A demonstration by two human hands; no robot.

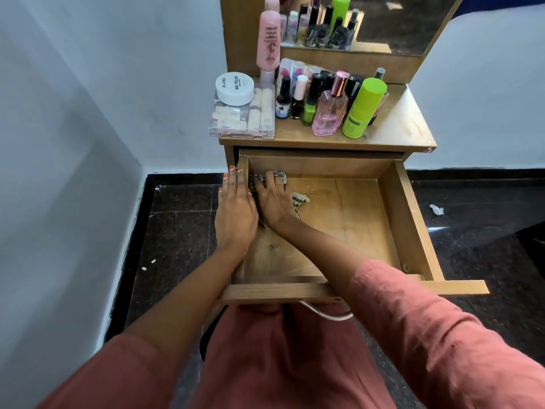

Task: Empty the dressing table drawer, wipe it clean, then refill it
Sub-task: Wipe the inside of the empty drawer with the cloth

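The wooden drawer [410, 219] of the dressing table is pulled out wide, and its bare wooden floor shows. My right hand [272, 199] lies flat on a checked cloth [300, 199] in the drawer's far left corner, pressing it to the bottom. My left hand [236, 214] rests over the drawer's left wall, fingers curled on the rim. The cloth is mostly hidden under my right hand.
On the table top [395, 125] stand several cosmetics: a white nail polish jar [234, 88] on a clear box [241, 119], a pink bottle [267, 42], a green bottle [363, 109], a pink perfume [330, 110]. A mirror [392, 22] rises behind. The floor is dark tile, with a paper scrap [437, 209] to the right.
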